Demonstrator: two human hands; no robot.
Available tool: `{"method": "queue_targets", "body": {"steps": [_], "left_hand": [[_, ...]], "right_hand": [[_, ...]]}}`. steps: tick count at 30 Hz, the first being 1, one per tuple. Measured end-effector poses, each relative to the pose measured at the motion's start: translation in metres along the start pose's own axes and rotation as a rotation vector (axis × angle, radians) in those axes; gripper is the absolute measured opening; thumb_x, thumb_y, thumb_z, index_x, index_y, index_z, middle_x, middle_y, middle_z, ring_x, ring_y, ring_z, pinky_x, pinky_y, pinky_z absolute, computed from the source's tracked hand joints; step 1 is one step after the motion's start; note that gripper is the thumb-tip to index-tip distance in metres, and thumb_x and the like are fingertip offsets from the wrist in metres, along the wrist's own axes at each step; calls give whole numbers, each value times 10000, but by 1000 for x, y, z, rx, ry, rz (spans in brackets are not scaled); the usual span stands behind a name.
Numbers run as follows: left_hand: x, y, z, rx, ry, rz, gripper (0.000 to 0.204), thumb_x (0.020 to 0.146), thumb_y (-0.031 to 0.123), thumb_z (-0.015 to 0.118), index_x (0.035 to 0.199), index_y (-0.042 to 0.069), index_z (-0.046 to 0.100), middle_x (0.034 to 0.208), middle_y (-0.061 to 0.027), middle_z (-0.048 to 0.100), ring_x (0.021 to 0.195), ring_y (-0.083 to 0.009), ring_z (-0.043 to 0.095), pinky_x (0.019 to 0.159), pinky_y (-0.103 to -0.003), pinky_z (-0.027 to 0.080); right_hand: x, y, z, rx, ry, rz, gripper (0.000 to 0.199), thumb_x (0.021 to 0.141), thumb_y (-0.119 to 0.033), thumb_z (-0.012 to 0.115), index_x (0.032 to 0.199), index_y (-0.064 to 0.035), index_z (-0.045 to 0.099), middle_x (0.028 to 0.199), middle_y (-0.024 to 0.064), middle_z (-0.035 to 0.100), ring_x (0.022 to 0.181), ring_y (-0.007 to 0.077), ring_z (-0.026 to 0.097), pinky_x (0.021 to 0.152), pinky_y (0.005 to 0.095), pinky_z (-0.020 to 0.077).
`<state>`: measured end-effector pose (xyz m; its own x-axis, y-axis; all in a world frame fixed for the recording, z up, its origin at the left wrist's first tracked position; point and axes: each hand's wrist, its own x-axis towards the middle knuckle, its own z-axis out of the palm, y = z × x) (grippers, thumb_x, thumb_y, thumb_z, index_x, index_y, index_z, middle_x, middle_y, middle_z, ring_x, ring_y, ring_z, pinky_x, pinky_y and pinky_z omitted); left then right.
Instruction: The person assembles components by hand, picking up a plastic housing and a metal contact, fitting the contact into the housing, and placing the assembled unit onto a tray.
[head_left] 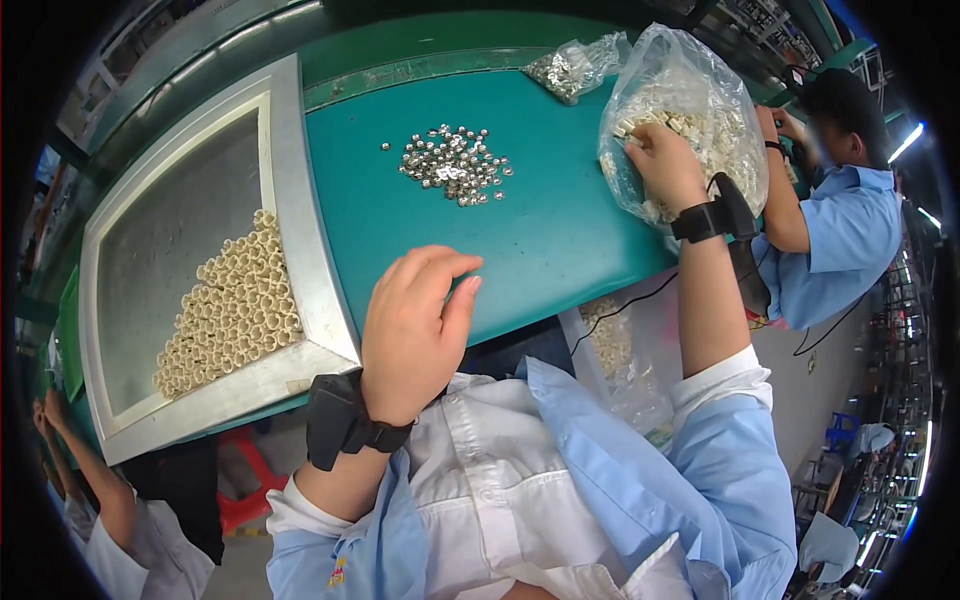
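From where I stand, the work looks to be at its gathering step: the right hand (668,165) is down in the mouth of a big clear bag (660,60), at the far right of the teal tabletop (560,240). Its thumb and fingers are bent in toward each other among the pale pieces (728,150) heaped inside, but I can't tell whether they have pinched any — the fingertips are partly lost against the heap.

The left hand (415,320) hangs over the table's near edge, back upward, its fingers loosely curled and the thumb standing apart from the forefinger. I see nothing in that gap; the palm itself is hidden from me.

Well beyond it, a loose pile of small shiny metal pieces (455,165) lies on the teal surface, with a smaller clear bag (572,72) of similar-looking bits near the back edge. On the left, cream rings (235,310) are massed in the near right corner of a metal-framed tray (322,235).

As I judge it, the next move calls for the right fingertips to close firmly on what they want — then a clean lift past the slack plastic, which could snag the wrist and its black strap (702,222).
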<state>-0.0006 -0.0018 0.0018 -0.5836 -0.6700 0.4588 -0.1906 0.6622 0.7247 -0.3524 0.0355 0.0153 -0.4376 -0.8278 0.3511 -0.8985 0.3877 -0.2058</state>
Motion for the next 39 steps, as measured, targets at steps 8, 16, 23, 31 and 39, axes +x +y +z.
{"method": "queue_targets", "body": {"steps": [8,16,23,31,39], "left_hand": [[-1,1,-2,24,4,39,114,803,88,603,903,36,618,906,-109,599,819,-296,568,705,-365,447],[-4,-1,-4,-205,10,-66,153,802,99,622,947,51,609,896,-104,613,809,-281,580,702,-352,453],[-6,0,-5,-253,46,-72,296,764,55,684,1032,49,560,929,-64,622,851,-159,577,750,-275,446],[-9,-3,-1,-246,112,-113,252,747,50,681,971,40,566,898,-90,618,818,-267,584,713,-346,456],[-7,0,-4,-270,85,-100,184,797,80,634,958,23,567,907,-107,610,820,-282,574,724,-349,449]], "right_hand": [[-12,-27,-17,113,61,57,264,820,-178,628,1018,-5,602,855,84,632,731,139,587,666,257,462],[-73,-139,-27,979,-303,-82,193,877,-48,557,1058,20,554,936,46,612,875,93,568,767,217,449],[-98,-170,-12,1284,-556,-99,191,865,-61,595,1019,34,534,981,68,597,901,118,576,796,241,460],[-100,-171,-9,1442,-702,34,195,857,-72,612,1009,30,545,972,65,595,871,116,572,753,250,474],[-43,-143,-5,634,-126,-222,149,815,-64,630,946,6,615,895,69,599,772,125,580,675,258,471]]}}
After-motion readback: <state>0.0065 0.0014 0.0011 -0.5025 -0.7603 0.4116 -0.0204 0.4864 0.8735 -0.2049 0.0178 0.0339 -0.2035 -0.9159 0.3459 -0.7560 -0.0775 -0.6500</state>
